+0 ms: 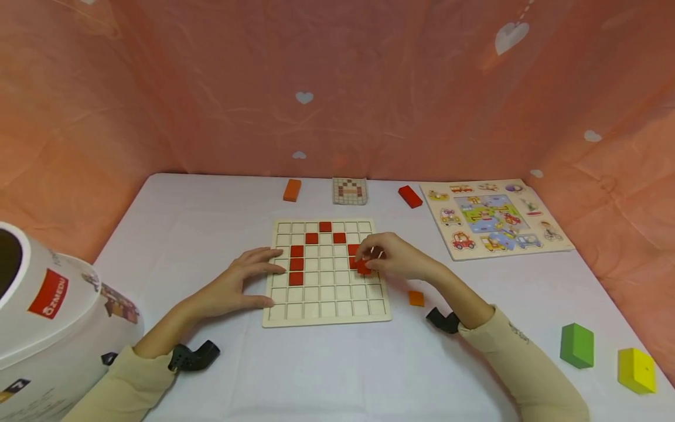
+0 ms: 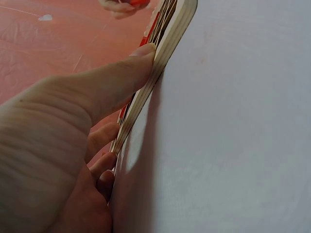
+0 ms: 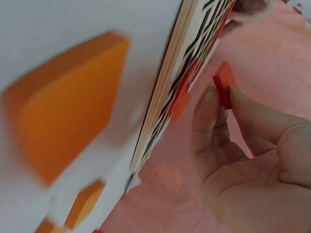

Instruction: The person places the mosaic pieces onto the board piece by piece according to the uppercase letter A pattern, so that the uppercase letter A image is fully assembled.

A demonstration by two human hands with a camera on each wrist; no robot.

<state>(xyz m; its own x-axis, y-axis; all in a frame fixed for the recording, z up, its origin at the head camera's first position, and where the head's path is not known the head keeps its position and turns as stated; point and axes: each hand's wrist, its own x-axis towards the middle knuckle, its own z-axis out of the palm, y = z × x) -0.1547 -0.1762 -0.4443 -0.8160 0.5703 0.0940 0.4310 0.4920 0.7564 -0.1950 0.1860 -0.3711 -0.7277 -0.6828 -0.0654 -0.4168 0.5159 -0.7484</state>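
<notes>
A wooden grid board (image 1: 337,310) lies flat in the middle of the table, with red square tiles in several of its cells, such as the tile (image 1: 296,278) on the left side. My left hand (image 1: 232,288) rests along the board's left edge, fingers spread, with the thumb (image 2: 131,73) touching the rim. Between thumb and fingertips, my right hand (image 1: 398,256) pinches a small red tile (image 3: 224,85) over the right side of the grid. In the right wrist view that tile is held apart from the board. The fingers partly cover nearby red tiles in the head view.
Behind the board lie an orange block (image 1: 292,190), a pattern card (image 1: 350,201) and a red block (image 1: 410,197). A picture puzzle board (image 1: 450,253) is at back right. An orange tile (image 1: 416,298), green block (image 1: 577,346) and yellow block (image 1: 636,370) sit right; a white bucket (image 1: 68,328) stands left.
</notes>
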